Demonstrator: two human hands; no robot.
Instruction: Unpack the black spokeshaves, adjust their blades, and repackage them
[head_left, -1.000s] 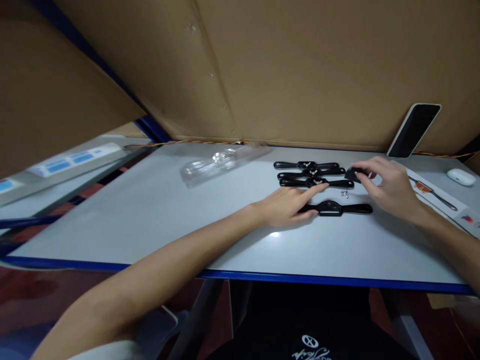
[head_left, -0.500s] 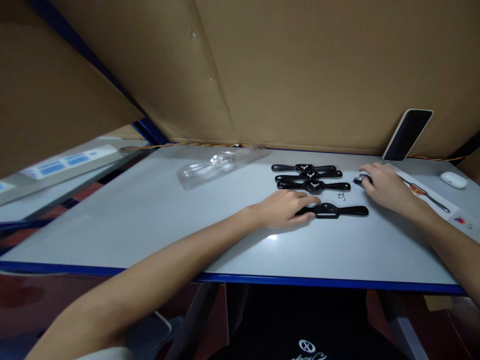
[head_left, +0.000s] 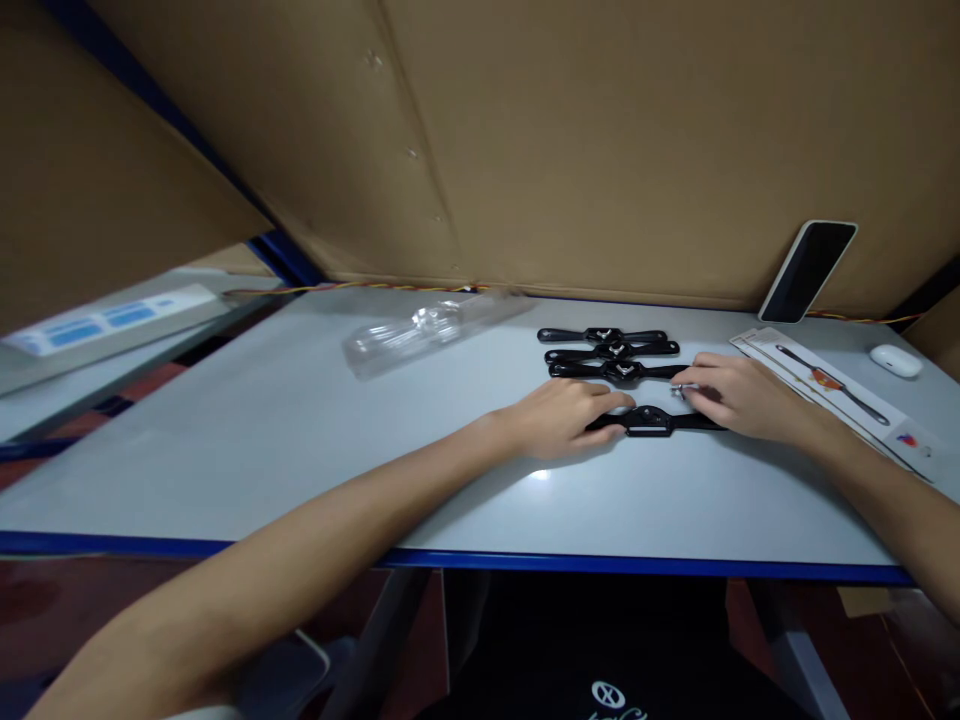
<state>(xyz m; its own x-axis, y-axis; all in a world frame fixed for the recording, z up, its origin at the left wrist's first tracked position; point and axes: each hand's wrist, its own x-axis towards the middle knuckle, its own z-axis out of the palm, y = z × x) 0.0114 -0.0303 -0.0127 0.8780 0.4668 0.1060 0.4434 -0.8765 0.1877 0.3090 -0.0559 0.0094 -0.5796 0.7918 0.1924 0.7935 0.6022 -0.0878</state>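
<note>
- Clear plastic blister pack [head_left: 427, 328] lies far left on the grey table [head_left: 300, 440], opened or empty as far as I can tell; well apart from the hands.
- Left hand [head_left: 559, 418] lies flat, palm down, fingers loosely extended; fingertips press the left handle of the near spokeshave body [head_left: 651, 422]. No closed grip, just pinning it.
- Three assembled spokeshaves [head_left: 609, 352] lie in a row just beyond it, each with a silvery wing nut in the middle — these look done.
- Near spokeshave body shows no wing nut in its middle; judged one unit left, mid-assembly.
- Right hand [head_left: 739, 398] is half-curled over the right handle, fingertips pinching at a small silvery wing nut [head_left: 678, 391]; can't tell if it's actually lifted.
- Printed packaging card [head_left: 832, 392] lies right of the hands, with a tool picture and a small coloured logo; text too small to read.
- Phone [head_left: 807, 270] leans on the cardboard wall, screen dark; white earbud case [head_left: 896, 360] far right.
- No legible brand anywhere.
</note>
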